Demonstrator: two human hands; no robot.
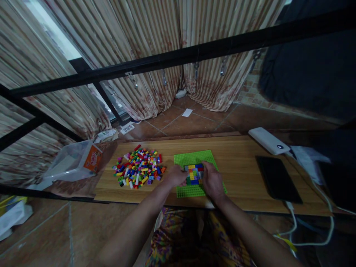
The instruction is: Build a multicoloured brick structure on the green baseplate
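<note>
Both hands rest on the block wall (194, 174) on the green plate (194, 160). The left hand (176, 175) steadies it; the right hand (211, 179) curls over it, grip unclear. Loose bricks (138, 166) lie close by on the table (239, 167).

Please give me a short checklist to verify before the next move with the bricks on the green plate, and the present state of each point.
1. Green baseplate lies flat on the wooden table: ok.
2. Brick block sits on the baseplate: ok.
3. Left hand and right hand touch the block from both sides: ok.
4. Loose brick pile lies beside the left hand: ok.
5. A brick held in either hand: cannot tell.
6. Black tablet lies apart from the baseplate: ok.
</note>
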